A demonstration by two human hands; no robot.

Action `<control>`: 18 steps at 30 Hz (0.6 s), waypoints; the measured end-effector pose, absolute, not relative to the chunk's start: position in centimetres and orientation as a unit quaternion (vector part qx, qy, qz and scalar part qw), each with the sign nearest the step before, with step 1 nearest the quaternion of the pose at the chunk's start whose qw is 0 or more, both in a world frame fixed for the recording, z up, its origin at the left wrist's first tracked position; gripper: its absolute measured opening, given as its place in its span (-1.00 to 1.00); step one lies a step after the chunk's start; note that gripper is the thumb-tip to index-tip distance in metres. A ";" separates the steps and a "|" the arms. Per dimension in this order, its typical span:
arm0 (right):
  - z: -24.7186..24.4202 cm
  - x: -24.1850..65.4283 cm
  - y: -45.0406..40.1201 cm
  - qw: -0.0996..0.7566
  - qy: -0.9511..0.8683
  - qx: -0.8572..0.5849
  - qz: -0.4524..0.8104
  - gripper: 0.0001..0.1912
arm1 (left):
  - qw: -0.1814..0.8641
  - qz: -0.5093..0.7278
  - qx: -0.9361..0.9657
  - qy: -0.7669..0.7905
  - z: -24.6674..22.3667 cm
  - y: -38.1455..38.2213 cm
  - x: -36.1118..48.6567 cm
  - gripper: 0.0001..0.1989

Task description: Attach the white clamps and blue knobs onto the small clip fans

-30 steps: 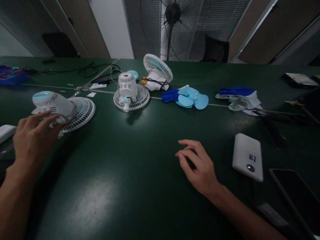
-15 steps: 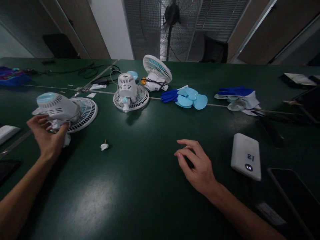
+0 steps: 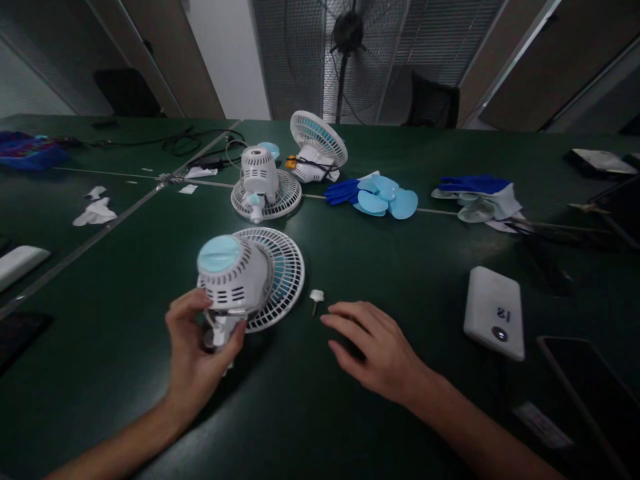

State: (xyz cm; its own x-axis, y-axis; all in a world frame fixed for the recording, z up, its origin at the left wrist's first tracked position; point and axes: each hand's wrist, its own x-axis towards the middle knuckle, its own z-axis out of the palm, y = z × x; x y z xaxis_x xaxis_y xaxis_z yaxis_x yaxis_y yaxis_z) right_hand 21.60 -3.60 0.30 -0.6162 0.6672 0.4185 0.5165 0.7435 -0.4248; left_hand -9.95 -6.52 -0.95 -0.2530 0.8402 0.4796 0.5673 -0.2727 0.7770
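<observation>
My left hand (image 3: pixel 203 340) is closed around the white neck piece of a small fan (image 3: pixel 237 283) with a pale blue cap on its motor housing. The fan's round grille lies face down towards the table, tilted to the right. Just right of the grille is a white-headed thumb screw (image 3: pixel 317 297), its metal shaft pointing towards me. Close by, my right hand (image 3: pixel 377 350) hovers with fingers curved and apart, holding nothing. Its fingertips are near the screw but do not touch it.
Behind are a second fan (image 3: pixel 260 180), a third fan (image 3: pixel 317 150) and blue fan blades (image 3: pixel 387 198) beside a blue glove (image 3: pixel 343 191). More gloves (image 3: pixel 477 193), a white power bank (image 3: pixel 494 310) and a dark phone (image 3: pixel 585 380) are on the right. Crumpled white paper (image 3: pixel 96 212) lies left.
My left hand has brought the fan from the far left to the middle, nearer me. The thumb screw now lies further right and turned. My right hand has shifted slightly left towards it.
</observation>
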 end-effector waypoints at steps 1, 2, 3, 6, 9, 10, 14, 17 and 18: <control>0.3 21.3 -3.8 0.259 -0.900 -0.331 0.114 -0.51 | 0.139 0.521 0.617 0.573 -0.9 -6.5 -8.8 -0.34; 0.3 21.1 -3.9 0.243 -0.902 -0.344 0.091 -0.44 | 0.150 0.516 0.635 0.554 -0.8 -6.2 -7.6 -0.37; 0.3 20.9 -3.9 0.240 -0.893 -0.375 0.066 -0.40 | 0.161 0.514 0.652 0.533 -0.6 -5.7 -6.3 -0.39; 0.1 21.2 -3.6 0.267 -0.818 -0.509 0.029 -0.37 | 0.210 0.502 0.691 0.476 -0.1 -3.8 -2.6 -0.44; -0.4 22.3 -2.9 0.293 -0.753 -0.588 0.034 -0.45 | 0.234 0.485 0.705 0.461 0.3 -1.6 0.9 -0.44; -0.6 22.7 -2.6 0.299 -0.742 -0.599 0.034 -0.49 | 0.238 0.484 0.707 0.458 0.4 -1.0 1.9 -0.43; -1.2 23.6 -2.1 0.321 -0.718 -0.617 0.033 -0.52 | 0.248 0.487 0.708 0.448 0.2 0.6 4.1 -0.43; -1.4 23.6 -2.1 0.321 -0.713 -0.623 0.033 -0.52 | 0.267 0.487 0.705 0.440 0.2 0.9 4.0 -0.41; -1.3 23.5 -2.1 0.314 -0.713 -0.627 0.031 -0.52 | 0.278 0.484 0.705 0.438 0.3 0.8 3.8 -0.41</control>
